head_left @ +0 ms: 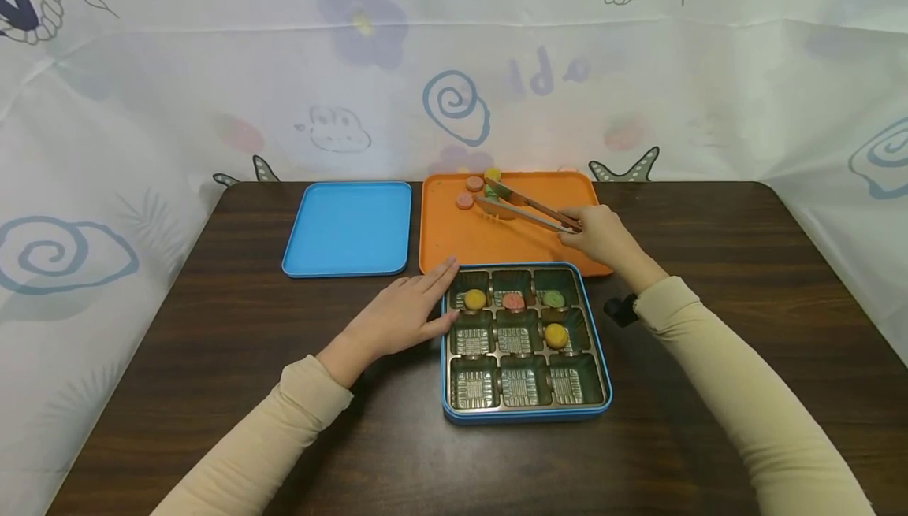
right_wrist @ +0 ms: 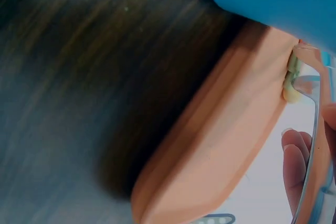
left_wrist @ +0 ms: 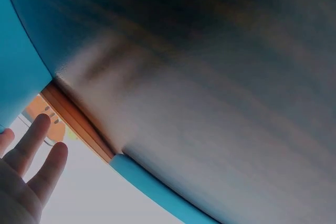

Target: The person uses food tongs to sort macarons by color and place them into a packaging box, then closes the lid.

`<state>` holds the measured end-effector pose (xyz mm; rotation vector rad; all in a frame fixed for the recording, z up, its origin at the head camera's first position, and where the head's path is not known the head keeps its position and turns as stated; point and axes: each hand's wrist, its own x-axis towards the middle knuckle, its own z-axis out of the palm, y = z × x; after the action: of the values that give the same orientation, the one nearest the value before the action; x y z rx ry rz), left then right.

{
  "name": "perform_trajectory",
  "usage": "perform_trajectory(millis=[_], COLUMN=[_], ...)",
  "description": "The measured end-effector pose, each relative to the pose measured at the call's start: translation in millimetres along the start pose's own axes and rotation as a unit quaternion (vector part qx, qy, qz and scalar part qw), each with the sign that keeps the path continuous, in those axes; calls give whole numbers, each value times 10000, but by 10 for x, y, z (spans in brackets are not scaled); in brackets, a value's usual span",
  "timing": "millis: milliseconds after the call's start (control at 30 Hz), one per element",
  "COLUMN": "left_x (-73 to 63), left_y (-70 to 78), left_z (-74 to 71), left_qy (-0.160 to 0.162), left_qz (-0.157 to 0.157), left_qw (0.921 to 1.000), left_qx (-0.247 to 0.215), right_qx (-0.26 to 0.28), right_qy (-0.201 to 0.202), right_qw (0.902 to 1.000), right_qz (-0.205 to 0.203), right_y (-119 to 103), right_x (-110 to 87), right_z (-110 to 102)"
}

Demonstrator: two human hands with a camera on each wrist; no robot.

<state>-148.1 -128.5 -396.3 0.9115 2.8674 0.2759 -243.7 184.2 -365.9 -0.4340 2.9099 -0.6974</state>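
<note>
My right hand (head_left: 603,236) grips a pair of tongs (head_left: 542,209) over the orange tray (head_left: 440,244). The tong tips are around a green round cookie-like piece (head_left: 491,192); whether they touch it I cannot tell. Beside it lie a yellow piece (head_left: 493,174) and two pink pieces (head_left: 464,200). My left hand (head_left: 397,315) rests with extended fingers against the left rim of a blue-edged box (head_left: 525,415). In its divided insert, the back row holds a yellow piece (head_left: 474,299), a pink piece (head_left: 513,301) and a green piece (head_left: 553,298). Another yellow piece (head_left: 556,335) sits in the middle row, right compartment.
A flat blue tray (head_left: 347,228) lies at the back left of the dark wooden table (head_left: 234,343). The box stands right at the orange tray's front edge. Behind the table hangs a patterned white cloth (head_left: 284,75).
</note>
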Motion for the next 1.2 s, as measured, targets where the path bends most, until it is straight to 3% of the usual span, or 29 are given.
perform_trajectory(millis=[800, 1200], left_x=[-1, -5], left_y=[-2, 7], left_z=[4, -13], left_qy=[-19, -5], left_qz=[5, 11], left_qw=[10000, 10000], left_qx=[-19, -9], right_qx=[-186, -38], right_qy=[-32, 347], right_qw=[9998, 9993], right_qz=[6, -138], right_y=[9, 67], right_x=[-26, -203], right_z=[54, -260])
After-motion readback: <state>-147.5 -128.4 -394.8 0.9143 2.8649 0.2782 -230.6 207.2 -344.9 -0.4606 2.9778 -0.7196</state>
